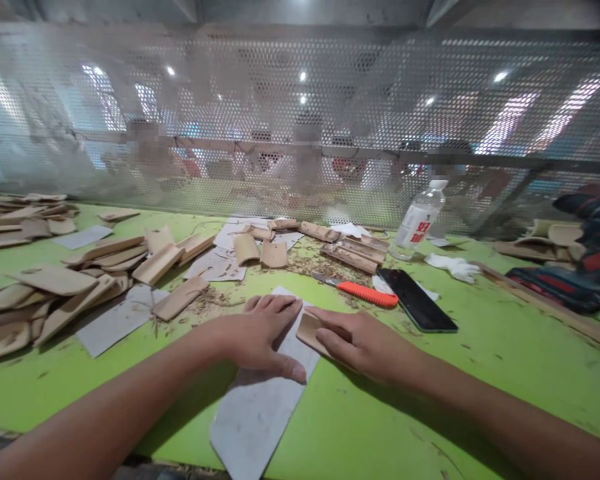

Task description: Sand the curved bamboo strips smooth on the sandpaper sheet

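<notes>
My left hand (265,337) lies on a grey-white sheet (255,413) at the front centre, its thumb apart from the fingers, pressing the sheet to the green table. Just right of it, my right hand (357,340) is closed on a curved bamboo piece (310,333), which rests at the sheet's right edge. The palm covers part of that piece. Beyond my right hand lie an orange-handled knife (367,293) and a black phone (417,300).
Curved bamboo pieces (55,280) are heaped at the left, others (247,249) lie at the back centre among shavings. A clear bottle (420,220), a white glove (453,267) and a power drill (597,247) stand or lie right. A perforated metal screen (260,87) closes the back; people show behind it.
</notes>
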Available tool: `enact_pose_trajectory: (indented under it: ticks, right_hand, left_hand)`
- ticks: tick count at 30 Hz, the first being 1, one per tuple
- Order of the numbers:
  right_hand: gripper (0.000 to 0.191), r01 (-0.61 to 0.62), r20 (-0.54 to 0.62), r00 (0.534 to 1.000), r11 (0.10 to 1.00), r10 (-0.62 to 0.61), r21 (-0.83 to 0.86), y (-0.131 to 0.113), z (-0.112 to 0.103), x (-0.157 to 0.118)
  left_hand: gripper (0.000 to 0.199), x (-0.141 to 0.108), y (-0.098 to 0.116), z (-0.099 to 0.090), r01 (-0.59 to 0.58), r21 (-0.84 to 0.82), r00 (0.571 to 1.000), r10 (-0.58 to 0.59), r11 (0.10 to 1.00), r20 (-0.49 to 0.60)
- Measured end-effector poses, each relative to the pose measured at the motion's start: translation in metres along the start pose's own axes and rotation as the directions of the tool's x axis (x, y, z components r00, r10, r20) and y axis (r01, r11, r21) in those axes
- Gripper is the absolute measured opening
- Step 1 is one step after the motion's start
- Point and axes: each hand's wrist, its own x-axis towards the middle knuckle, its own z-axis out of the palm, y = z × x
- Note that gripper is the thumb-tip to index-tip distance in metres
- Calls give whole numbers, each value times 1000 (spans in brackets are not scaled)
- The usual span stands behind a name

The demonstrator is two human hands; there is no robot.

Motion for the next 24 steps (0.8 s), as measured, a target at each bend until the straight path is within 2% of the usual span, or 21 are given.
enact_pose_trajectory:
  ticks: [6, 12, 16, 21, 24]
  right_hand:
    - [44, -46, -26, 999, 995, 44, -92, -9, -6, 2]
    - [37, -43, 89, 995, 995, 34, 90, -13, -7, 1]
    - [38, -46, -8, 999, 999, 46, 13, -7, -8, 2]
    - [36, -9, 69, 998, 998, 5, 56, -7, -7, -1]
    - [37, -72, -15, 997, 995, 71, -75, 0, -10, -3]
  left_hand:
    - [122, 0, 1, 0, 15, -13, 1000, -15, 1000, 7]
    - [119, 0, -1, 2, -10, -27, 1000, 10, 1000, -14]
    - [120, 0, 0, 2, -7, -33, 999, 6, 999, -31]
    - [119, -1, 2, 1, -1, -14, 1000, 1, 1000, -15]
    - [120, -2, 3, -1, 6, -16, 1000, -6, 1000, -12]
